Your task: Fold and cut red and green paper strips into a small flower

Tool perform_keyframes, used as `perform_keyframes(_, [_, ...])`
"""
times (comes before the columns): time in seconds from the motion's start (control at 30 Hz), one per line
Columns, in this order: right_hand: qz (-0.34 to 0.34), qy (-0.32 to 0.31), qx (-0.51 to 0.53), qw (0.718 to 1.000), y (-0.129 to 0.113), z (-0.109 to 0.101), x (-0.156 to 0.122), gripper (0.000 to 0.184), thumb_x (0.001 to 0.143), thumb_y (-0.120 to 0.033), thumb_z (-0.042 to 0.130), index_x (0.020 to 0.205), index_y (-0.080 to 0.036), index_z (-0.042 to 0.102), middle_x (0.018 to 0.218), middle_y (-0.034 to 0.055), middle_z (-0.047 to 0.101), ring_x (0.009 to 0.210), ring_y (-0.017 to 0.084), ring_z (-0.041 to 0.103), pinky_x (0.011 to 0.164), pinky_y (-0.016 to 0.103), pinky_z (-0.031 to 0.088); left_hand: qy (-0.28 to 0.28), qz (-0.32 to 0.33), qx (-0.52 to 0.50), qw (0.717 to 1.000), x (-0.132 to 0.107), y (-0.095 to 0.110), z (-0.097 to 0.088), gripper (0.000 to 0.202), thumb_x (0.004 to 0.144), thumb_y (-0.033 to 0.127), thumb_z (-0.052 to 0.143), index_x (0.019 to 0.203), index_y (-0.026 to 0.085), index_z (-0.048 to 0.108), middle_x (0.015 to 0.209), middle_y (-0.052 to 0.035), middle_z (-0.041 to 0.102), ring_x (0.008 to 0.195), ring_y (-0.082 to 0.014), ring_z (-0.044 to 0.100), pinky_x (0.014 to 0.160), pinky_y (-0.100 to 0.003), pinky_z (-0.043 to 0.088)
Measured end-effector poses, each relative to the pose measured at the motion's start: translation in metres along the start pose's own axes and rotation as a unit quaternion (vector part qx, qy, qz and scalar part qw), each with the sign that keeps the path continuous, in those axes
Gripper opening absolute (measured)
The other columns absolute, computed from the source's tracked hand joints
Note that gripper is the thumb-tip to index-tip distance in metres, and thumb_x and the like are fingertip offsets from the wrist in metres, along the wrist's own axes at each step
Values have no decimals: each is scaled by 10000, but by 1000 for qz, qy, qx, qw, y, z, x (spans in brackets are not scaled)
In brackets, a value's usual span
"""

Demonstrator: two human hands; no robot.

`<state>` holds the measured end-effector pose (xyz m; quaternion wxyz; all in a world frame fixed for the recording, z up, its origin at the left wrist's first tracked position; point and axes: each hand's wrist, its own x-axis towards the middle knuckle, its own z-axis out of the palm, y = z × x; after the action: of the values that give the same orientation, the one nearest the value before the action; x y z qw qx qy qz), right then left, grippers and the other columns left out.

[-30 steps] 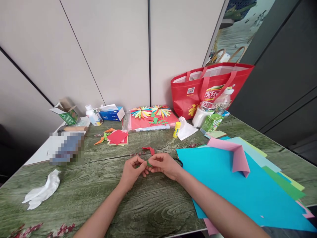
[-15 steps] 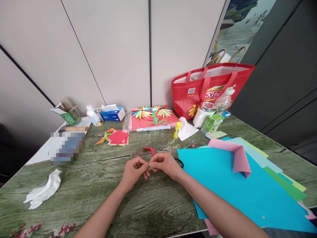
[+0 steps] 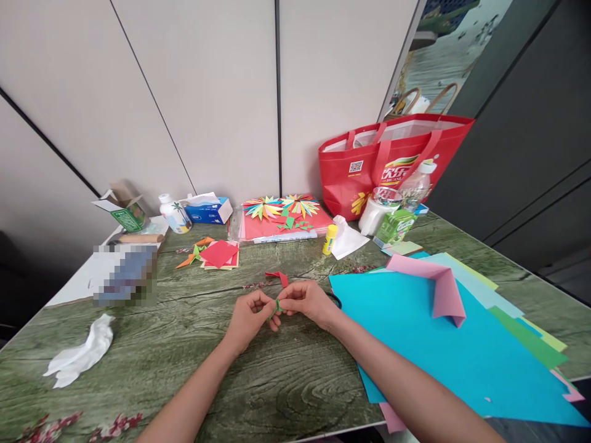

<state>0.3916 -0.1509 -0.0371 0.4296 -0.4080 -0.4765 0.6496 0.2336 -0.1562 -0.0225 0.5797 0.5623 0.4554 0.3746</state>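
Note:
Between my fingertips is a small green paper piece (image 3: 277, 305), mostly covered by the fingers. My left hand (image 3: 252, 315) pinches it from the left, and my right hand (image 3: 308, 303) pinches it from the right. Just beyond the hands lies a folded red paper piece (image 3: 279, 277), its near end partly behind my right hand. A black loop (image 3: 334, 300), perhaps a scissors handle, shows beside my right wrist, the rest of it hidden.
Large coloured sheets, blue on top (image 3: 406, 332), cover the right side, with a folded pink strip (image 3: 446, 286) on them. Farther back stand a yellow glue stick (image 3: 329, 240), a red bag (image 3: 351, 184), and red paper squares (image 3: 220, 253). A crumpled tissue (image 3: 83, 351) lies left.
Both hands stay nearly in place, still pinching. More of the green paper shows between the fingertips now. The whole view has shifted slightly.

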Motion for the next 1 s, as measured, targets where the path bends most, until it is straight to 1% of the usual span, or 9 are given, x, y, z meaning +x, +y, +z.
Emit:
perform_keyframes(0.13, [-16,-8,-23,1000,1,1,0,257,568,-341,721,686,-124,653,556,-15,600,485,73,494,508,217,411,4,3,13,1000,0,-3,-1,202,695,305,617,593,142,553,471,1,615,382,-108,551,426,-218,455])
perform_keyframes(0.3, [-29,-13,-55,998,3,1,1,235,606,-336,687,703,-131,628,589,-8,607,502,88,513,504,226,414,14,5,22,1000,1,-3,-1,203,685,301,617,580,142,549,459,5,615,365,-104,546,413,-213,447])
perform_keyframes(0.4, [-42,-7,-69,997,3,3,1,213,634,-316,666,730,-133,615,596,-10,598,505,86,507,521,232,423,15,4,22,1000,1,-2,0,191,686,285,610,579,143,541,462,7,612,372,-101,546,414,-209,447])
perform_keyframes(0.57, [-50,-14,-85,995,1,4,0,198,657,-313,649,729,-131,621,617,6,605,544,102,527,547,242,432,10,8,22,1000,0,-2,0,181,694,282,597,589,147,536,474,13,609,401,-110,558,434,-222,458])
perform_keyframes(0.7, [-47,-8,-75,996,3,4,0,207,641,-329,666,714,-141,622,608,2,606,548,109,539,552,242,436,8,10,26,1000,1,-4,-1,182,704,283,590,600,147,531,474,16,604,400,-109,553,437,-223,454])
perform_keyframes(0.83, [-41,-10,-48,998,5,3,2,240,637,-350,673,741,-139,628,615,4,615,538,104,539,556,248,442,15,13,27,999,1,-5,-2,194,708,295,597,609,147,518,484,19,594,393,-104,545,419,-217,447])
perform_keyframes(1.0, [-26,-15,-16,999,4,0,2,286,601,-368,704,750,-130,648,596,-8,609,500,79,507,517,227,426,-1,21,-10,1000,2,-5,-1,186,697,306,623,677,150,524,538,29,589,423,-111,560,418,-232,473])
